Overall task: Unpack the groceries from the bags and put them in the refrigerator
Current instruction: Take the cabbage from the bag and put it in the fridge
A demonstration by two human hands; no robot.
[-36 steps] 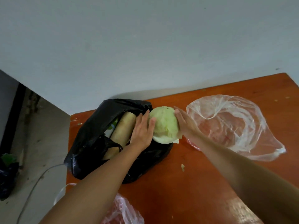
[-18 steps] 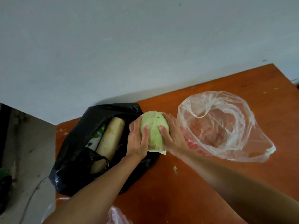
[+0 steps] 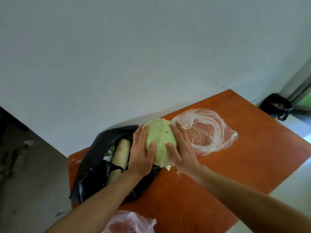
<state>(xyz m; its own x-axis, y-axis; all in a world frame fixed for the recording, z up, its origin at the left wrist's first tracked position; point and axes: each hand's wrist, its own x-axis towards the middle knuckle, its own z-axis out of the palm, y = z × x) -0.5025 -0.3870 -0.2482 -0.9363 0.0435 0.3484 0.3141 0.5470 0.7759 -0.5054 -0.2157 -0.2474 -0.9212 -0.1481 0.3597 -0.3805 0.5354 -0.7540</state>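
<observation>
As the cabbage (image 3: 160,140) lifts nearer, off the bag (image 3: 94,174), my left hand (image 3: 142,153) and right hand (image 3: 182,153) clasp it; refrigerator next.

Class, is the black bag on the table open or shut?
Open: the black bag gapes, showing a white radish inside.

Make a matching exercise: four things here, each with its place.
1. pale green round cabbage
2. long white radish
3. crumpled clear plastic bag
4. black plastic bag

A. open, at the orange table's left end
B. held by left hand and right hand
C. lying inside the black bag
D. on the table, right of the cabbage

Pairs: 1-B, 2-C, 3-D, 4-A
</observation>
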